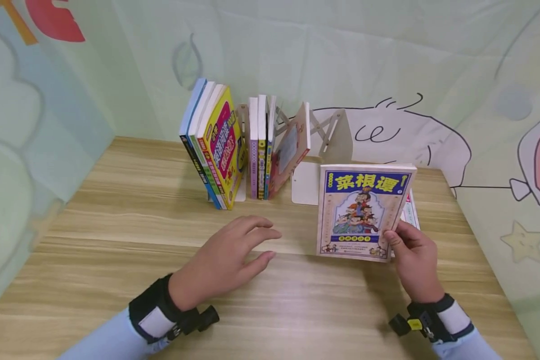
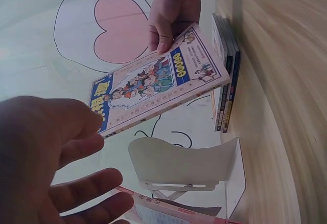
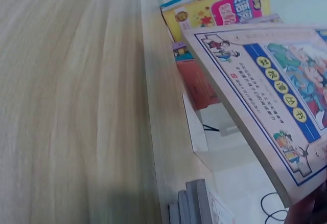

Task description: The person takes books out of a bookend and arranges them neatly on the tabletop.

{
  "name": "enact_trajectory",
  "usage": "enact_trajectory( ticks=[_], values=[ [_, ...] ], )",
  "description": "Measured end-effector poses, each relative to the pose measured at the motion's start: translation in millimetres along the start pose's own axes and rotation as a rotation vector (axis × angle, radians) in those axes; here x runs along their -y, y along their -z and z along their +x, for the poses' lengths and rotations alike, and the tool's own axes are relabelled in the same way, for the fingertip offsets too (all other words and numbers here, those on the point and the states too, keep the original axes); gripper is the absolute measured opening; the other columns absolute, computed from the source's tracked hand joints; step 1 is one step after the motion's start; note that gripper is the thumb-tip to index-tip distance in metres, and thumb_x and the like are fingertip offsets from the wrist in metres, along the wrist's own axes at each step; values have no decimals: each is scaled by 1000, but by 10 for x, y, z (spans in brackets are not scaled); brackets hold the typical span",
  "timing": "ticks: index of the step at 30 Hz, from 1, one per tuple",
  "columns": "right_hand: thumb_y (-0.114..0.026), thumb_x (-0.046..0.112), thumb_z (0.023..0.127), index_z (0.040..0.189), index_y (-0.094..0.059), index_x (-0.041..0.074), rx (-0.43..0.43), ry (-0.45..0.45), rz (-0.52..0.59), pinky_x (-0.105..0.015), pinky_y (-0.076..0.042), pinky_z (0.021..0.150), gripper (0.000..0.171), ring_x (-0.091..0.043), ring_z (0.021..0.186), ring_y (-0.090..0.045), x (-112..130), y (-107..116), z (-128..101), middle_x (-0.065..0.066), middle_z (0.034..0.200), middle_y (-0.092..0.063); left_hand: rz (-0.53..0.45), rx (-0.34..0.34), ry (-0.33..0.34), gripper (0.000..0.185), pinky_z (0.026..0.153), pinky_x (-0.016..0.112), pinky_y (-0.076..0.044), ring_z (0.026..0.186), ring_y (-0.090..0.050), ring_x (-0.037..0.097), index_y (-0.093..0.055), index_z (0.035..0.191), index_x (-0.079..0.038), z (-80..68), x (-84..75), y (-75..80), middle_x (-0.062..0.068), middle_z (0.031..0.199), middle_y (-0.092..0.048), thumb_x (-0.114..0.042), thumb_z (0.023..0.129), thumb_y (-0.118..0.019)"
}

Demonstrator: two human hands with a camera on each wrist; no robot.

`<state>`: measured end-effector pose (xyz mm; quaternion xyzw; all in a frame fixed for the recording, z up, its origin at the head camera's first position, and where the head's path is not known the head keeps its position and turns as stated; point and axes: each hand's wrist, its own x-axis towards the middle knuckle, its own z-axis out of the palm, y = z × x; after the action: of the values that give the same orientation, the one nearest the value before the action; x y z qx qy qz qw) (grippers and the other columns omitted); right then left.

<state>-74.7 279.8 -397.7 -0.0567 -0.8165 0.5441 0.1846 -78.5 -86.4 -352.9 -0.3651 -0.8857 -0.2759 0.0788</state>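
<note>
My right hand [image 1: 407,245] pinches the lower right corner of a cream picture book with a blue title band [image 1: 364,210], lifted and tilted above the table; the same book shows in the left wrist view [image 2: 158,83] and the right wrist view [image 3: 271,86]. Under it lies a small stack of flat books [image 1: 409,210], whose spines appear in the left wrist view [image 2: 227,81]. My left hand [image 1: 234,255] hovers open over the wooden table [image 1: 117,240], fingers relaxed, holding nothing. Its fingers [image 2: 61,147] fill the lower left of the left wrist view.
An extendable white book stand [image 1: 328,135] sits at the back. It holds a leaning group with a yellow-covered book [image 1: 222,145], several upright thin books [image 1: 261,145] and a tilted pink-red book [image 1: 290,150]. Cartoon-printed cloth walls [image 1: 499,125] surround the table on three sides.
</note>
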Motion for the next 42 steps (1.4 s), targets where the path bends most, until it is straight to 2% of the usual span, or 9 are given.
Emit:
enact_trajectory(
  ticks=[8, 14, 18, 22, 29, 36, 42],
  values=[
    [-61, 21, 100, 129, -66, 3, -78, -201, 118, -16, -54, 64, 34, -8, 81, -66, -37, 164, 99, 3, 100, -70, 25, 1, 10, 30, 103, 42, -50, 122, -59, 21, -70, 121, -17, -26, 45, -47, 4, 130, -64, -33, 96, -67],
    [-60, 25, 100, 136, -60, 2, -118, -322, 194, -14, -54, 64, 44, -5, 83, -64, -128, 315, 223, 5, 101, -68, 30, 4, 16, 29, 102, 43, -50, 123, -58, 22, -70, 121, -18, -44, 56, -76, 5, 130, -64, -31, 95, -68],
    [-58, 31, 100, 144, -53, 5, -121, -411, 165, -13, -54, 67, 50, -5, 89, -62, -189, 425, 295, 7, 107, -64, 33, 7, 17, 28, 103, 43, -50, 124, -57, 23, -70, 120, -19, -49, 61, -92, 4, 130, -63, -30, 94, -69],
    [-56, 32, 101, 148, -48, 8, -83, -465, 126, -12, -54, 69, 53, -7, 93, -59, -243, 487, 322, 8, 112, -59, 32, 13, 21, 28, 103, 43, -50, 124, -57, 22, -71, 119, -19, -53, 57, -95, 4, 130, -63, -31, 94, -70],
    [-54, 32, 102, 150, -44, 4, -39, -525, 51, -13, -54, 66, 56, -3, 85, -59, -377, 524, 390, 9, 106, -57, 23, 16, 34, 24, 105, 41, -48, 125, -55, 22, -71, 118, -21, -67, 57, -116, 3, 130, -62, -30, 95, -67],
    [-47, 38, 104, 154, -38, 9, 23, -579, -117, -13, -55, 72, 59, -3, 93, -57, -414, 519, 458, -6, 132, -52, 23, 8, 24, 25, 107, 41, -47, 126, -54, 22, -71, 118, -20, -69, 66, -137, 2, 130, -61, -29, 95, -67],
    [-46, 39, 105, 153, -39, 9, -10, -588, -177, -12, -54, 70, 58, -1, 90, -56, -418, 517, 482, -7, 132, -52, 26, 27, 28, 25, 107, 41, -47, 126, -53, 21, -72, 118, -20, -64, 69, -146, 3, 130, -61, -31, 96, -65]
  ],
)
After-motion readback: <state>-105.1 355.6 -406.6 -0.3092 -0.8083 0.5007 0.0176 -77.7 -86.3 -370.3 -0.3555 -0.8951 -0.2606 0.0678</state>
